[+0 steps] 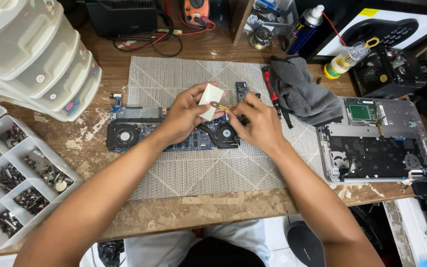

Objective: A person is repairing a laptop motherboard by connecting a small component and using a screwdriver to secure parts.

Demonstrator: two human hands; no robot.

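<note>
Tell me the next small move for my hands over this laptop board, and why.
Probably peel the yellow strip further off the white backing sheet. The left hand holds the sheet above the circuit board, and the right hand pinches the strip's end, so it looks only partly lifted.
</note>
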